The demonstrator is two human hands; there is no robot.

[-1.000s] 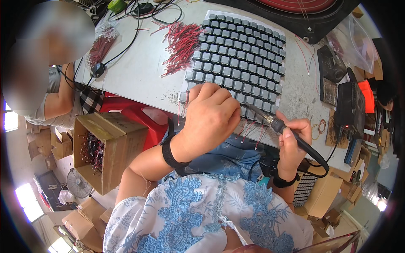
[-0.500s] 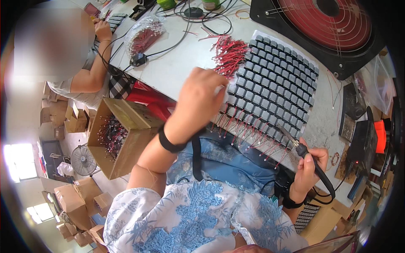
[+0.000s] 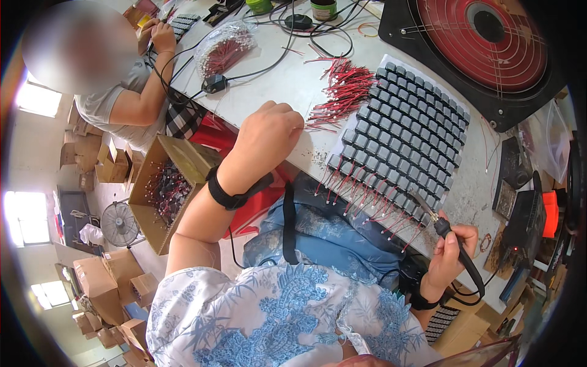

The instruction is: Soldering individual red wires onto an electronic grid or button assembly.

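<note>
My right hand grips a soldering iron by its black handle. The iron's metal tip lies over the near right part of a grid of small grey-topped black blocks. Thin red wires with white plugs hang from the near rows of this grid, over the table edge. My left hand is over the table edge, left of the grid, its back turned up and fingers curled. What its fingertips pinch, if anything, is hidden. Just beyond it lies a pile of loose red wires with white ends.
A large red fan in a black frame lies far right. A clear bag of wires and black cables sit on the white table. An open carton stands at left; a person works beyond it. A black soldering station is at right.
My left hand has moved left, away from the grid's near left corner. My right hand keeps the iron in about the same place over the blocks. The whole view has shifted slightly.
</note>
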